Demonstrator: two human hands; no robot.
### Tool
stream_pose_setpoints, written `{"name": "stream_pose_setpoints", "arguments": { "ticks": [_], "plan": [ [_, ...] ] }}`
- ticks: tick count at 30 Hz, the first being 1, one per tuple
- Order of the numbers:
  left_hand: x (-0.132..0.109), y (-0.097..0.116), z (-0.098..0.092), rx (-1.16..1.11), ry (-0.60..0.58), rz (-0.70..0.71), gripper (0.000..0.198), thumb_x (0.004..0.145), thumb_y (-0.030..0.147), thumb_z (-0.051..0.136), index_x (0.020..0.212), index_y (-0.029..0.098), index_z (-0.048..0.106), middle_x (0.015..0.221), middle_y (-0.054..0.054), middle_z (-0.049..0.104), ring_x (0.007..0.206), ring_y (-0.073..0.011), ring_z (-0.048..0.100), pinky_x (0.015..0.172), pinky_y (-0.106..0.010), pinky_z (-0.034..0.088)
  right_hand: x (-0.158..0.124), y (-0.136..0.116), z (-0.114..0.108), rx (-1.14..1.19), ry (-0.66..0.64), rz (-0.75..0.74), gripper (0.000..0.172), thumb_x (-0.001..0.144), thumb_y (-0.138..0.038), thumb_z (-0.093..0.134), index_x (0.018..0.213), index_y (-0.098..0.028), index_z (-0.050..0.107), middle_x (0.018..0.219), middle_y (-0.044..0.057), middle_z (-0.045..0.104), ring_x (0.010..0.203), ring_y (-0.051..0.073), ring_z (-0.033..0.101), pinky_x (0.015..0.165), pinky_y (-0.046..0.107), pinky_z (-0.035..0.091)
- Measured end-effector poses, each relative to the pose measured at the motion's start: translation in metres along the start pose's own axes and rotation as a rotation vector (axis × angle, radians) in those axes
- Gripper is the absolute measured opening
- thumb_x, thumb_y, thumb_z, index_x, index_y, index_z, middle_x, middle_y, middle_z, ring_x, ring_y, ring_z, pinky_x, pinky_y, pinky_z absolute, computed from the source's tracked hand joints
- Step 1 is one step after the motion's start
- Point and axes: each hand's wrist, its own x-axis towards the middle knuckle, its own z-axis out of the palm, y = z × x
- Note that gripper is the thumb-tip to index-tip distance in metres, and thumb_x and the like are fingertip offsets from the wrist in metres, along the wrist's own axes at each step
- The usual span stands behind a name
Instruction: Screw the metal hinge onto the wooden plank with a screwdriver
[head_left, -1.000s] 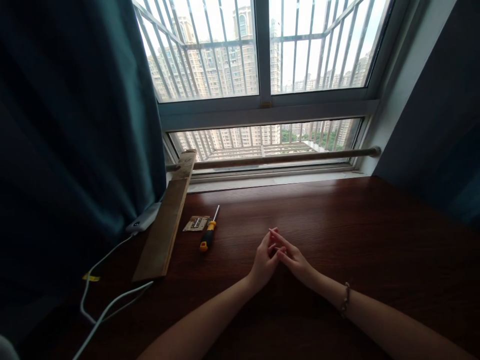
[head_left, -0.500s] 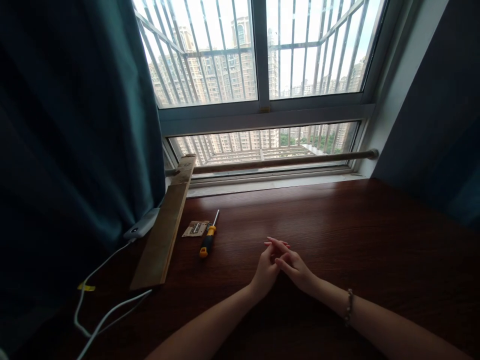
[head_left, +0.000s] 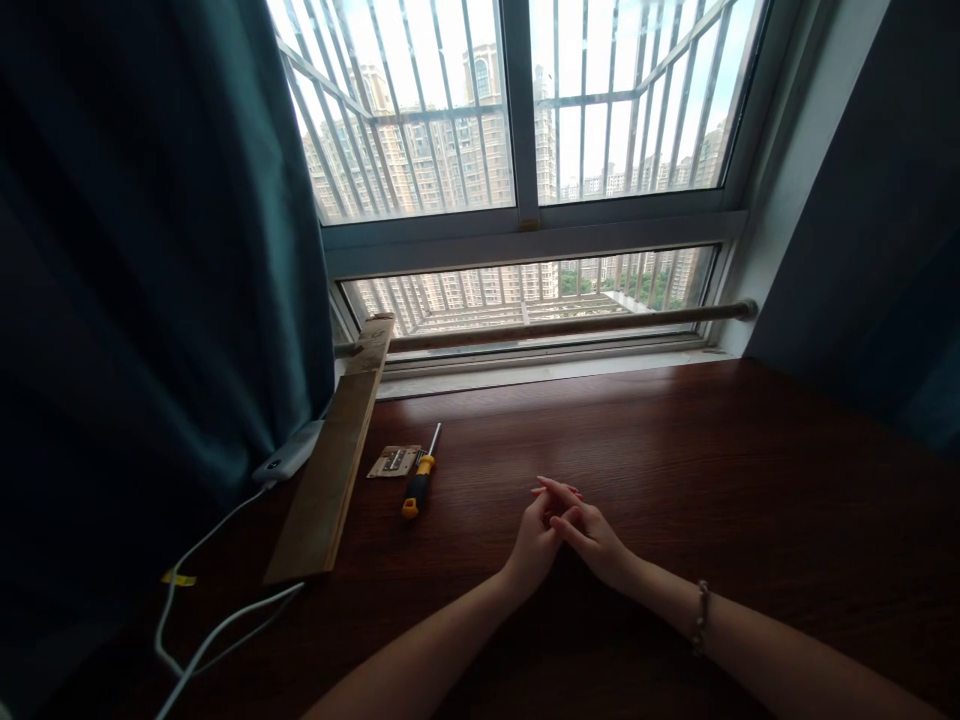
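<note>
My left hand [head_left: 535, 540] and my right hand [head_left: 591, 535] are clasped together over the brown wooden tabletop [head_left: 637, 440], fingers laced and closed, with no object showing between them. A beaded bracelet [head_left: 701, 617] circles my right wrist. To the left of my hands, apart from them, lies a yellow-and-black screwdriver [head_left: 420, 480] with its metal shaft pointing toward the window. Touching or very near its shaft is a small brown card packet [head_left: 394, 461] with dark pieces on it.
A long wooden board [head_left: 326, 480] extends along the left toward the window rail [head_left: 570, 328]. Beyond it are a white power strip [head_left: 289, 455], its white cable [head_left: 217, 628] and a blue curtain [head_left: 285, 300]. A barred window [head_left: 529, 215] stands behind the table.
The whole view has shifted very slightly, with the table things a little lower in the picture. My hands stay clasped in the same place.
</note>
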Motion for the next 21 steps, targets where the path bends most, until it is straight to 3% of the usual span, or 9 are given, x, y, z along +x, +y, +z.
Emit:
{"name": "stream_pose_setpoints", "arguments": {
  "ticks": [21],
  "plan": [
    [0.0005, 0.0007, 0.0001, 0.013, -0.006, 0.009, 0.028, 0.077, 0.034, 0.058, 0.097, 0.014, 0.059, 0.098, -0.009, 0.061, 0.094, -0.0222, 0.057, 0.084, -0.034, 0.045, 0.0005, -0.0044, -0.0006, -0.018, -0.003, 0.013, 0.045, 0.087, -0.035, 0.049, 0.131, -0.026, 0.041, 0.122, 0.007, 0.053, 0.112, 0.023, 0.049, 0.098, 0.04, 0.036]
  ]
}}
